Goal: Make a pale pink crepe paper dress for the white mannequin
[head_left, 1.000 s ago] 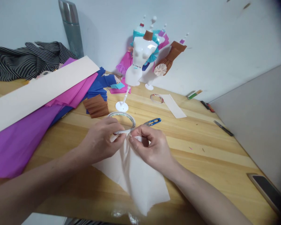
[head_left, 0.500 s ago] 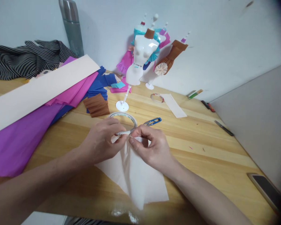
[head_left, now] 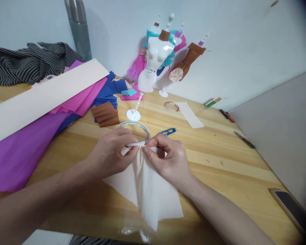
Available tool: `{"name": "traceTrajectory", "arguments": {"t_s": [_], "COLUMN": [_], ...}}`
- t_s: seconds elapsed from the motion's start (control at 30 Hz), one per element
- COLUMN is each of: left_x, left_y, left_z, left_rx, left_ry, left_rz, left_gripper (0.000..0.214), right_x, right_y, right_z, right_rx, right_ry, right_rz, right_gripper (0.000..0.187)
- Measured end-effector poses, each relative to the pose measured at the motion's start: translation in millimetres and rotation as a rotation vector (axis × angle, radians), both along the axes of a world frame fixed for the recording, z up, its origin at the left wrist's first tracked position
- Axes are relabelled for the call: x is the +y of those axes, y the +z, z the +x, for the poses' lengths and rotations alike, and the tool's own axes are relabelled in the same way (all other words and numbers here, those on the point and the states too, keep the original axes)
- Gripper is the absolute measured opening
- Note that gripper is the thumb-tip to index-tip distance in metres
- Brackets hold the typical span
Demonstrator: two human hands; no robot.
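Sheet (head_left: pixel 153 190) fanned beneath right hand (head_left: pixel 172 159), gathered top pinched there, left hand (head_left: pixel 113 149) holding tape roll (head_left: pixel 134 124)

One left hand (head_left: pixel 113 149) and one right hand (head_left: pixel 172 160); gathered pale sheet (head_left: pixel 158 190), one; pale strips (head_left: pixel 48 98), two, one long, one short; tape roll (head_left: pixel 145 129), one; dress forms (head_left: pixel 158 54), four discernible; round stand bases (head_left: pixel 133 115), two visible; pale rosette (head_left: pixel 176 75), one; blue snips (head_left: pixel 169 131), one; bottle (head_left: pixel 79 39), one; phone (head_left: pixel 287 206), one. Overlapping coloured sheets (head_left: pixel 33 149), not countable.
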State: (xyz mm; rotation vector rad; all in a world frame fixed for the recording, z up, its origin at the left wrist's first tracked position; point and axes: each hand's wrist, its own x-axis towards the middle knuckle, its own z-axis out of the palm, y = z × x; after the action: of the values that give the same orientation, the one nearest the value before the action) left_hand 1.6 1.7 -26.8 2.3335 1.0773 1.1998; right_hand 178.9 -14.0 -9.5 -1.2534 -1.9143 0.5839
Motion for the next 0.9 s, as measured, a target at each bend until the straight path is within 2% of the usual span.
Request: {"name": "traceTrajectory", "arguments": {"t_s": [0.27,0.47,0.57,0.73,0.9], "left_x": [-1,-1,0,4,5], "left_y": [1.4,2.5,3.4,7.2,6.9], "left_z": [0,0,-1,-3,-4], "left_rx": [-0.006,0.014,0.01,-0.112,-0.122], "left_ry": [-0.012,-0.063,-0.065,-0.053,-0.044], "left_rz": [0.009,0.001,-0.07,-0.309,-0.293], "left_gripper": [0.015,0.014,0.018,0.025,0.022], "right_x": [2,6,7,7,9], "right_y": [0.1,-2.9,-3.9,1.9,6.4], "right_z": [0,-1,0,5,8], "right_rx": [-0.029,0.037,0.036,0.046,0.028], "right_ry": [-0.034,-0.065,-0.048,0.013,0.002], "right_rz": [-0.052,-0.148,-0.2,-0.207,-0.239], "right_gripper": [0.016,0.022,0.023,0.022,0.019]}}
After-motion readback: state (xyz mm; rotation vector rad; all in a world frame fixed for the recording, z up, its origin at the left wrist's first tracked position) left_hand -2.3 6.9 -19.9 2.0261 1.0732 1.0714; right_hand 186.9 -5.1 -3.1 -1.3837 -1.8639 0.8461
